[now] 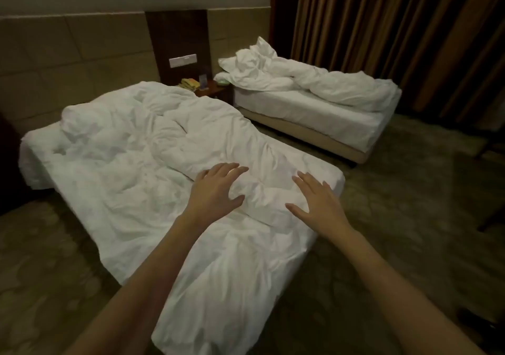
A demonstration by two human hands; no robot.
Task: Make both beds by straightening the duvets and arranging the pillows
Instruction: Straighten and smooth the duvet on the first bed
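Both hands out over the near bed now, and nothing gripped: left hand [216, 188] spread with fingers straight, right hand [317, 201] the same, either side of a bunched ridge of the near duvet [175, 136]. I can't quite tell whether the palms press the cloth or hover just above it; the light is dim. That duvet lies crumpled across the mattress, heaped toward the headboard end, with what looks like a pillow [79, 120] buried at the far left. I read it as soft, light and bulky: it'll flop and drag rather than slide flat, so I'd pinch the foot-end hem near its two corners and shake it out. The far bed [314, 117] waits, its duvet [347, 87] rolled along the curtain side, pillows [257, 62] piled at the head
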